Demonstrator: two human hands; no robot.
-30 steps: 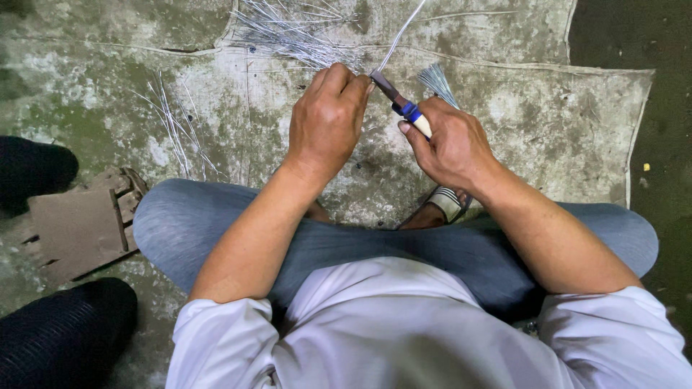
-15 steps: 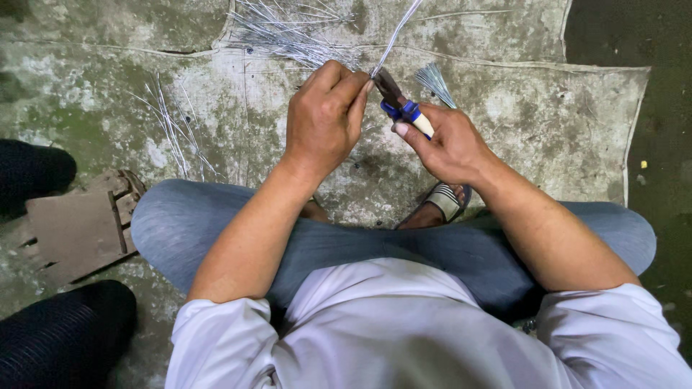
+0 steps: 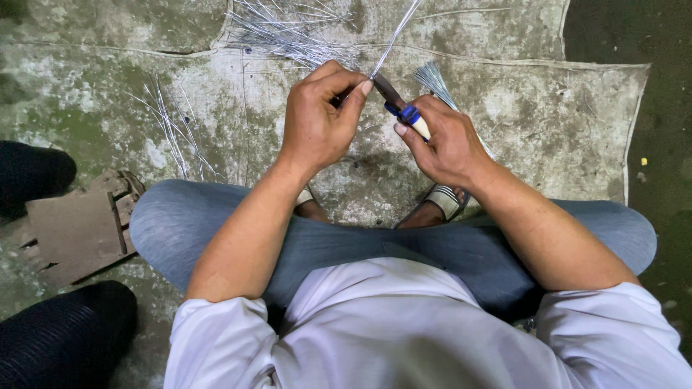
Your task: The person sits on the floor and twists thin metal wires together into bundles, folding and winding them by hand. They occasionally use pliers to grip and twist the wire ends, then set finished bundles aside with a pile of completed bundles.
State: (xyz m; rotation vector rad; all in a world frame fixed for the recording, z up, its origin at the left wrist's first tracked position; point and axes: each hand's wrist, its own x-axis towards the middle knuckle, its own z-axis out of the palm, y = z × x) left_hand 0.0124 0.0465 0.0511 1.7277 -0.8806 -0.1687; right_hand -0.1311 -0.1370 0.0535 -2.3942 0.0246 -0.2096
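A seated person, seen from above, works a thin wire (image 3: 393, 39) with both hands over a worn, stained mat (image 3: 548, 122) spread on a concrete floor (image 3: 613, 29). The left hand (image 3: 317, 122) is curled, its thumb and forefinger pinched on the wire just where it meets the tool; the wire runs up and away from the fingertips toward the top of the frame. The right hand (image 3: 447, 144) is closed around the handles of a pair of pliers (image 3: 400, 106), whose blue and pale grips show above the fist while the dark nose points at the left fingertips and touches the wire there. Whether the nose is clamped on the wire cannot be told. The two hands sit close together, just apart, above the person's crossed legs in blue jeans (image 3: 432, 252), with sandalled feet (image 3: 441, 202) tucked under the knees. A loose heap of cut wires (image 3: 288, 36) lies on the mat beyond the left hand, a fanned bundle (image 3: 432, 79) lies behind the right hand, and a few stray strands (image 3: 173, 130) rest further to the left. At the left edge, off the mat, a flat brown slab (image 3: 72, 230) lies on the floor between two dark, rounded shapes (image 3: 32, 173) that are too cropped to identify. The person wears a white shirt (image 3: 404, 331) with sleeves pushed up to the elbows.
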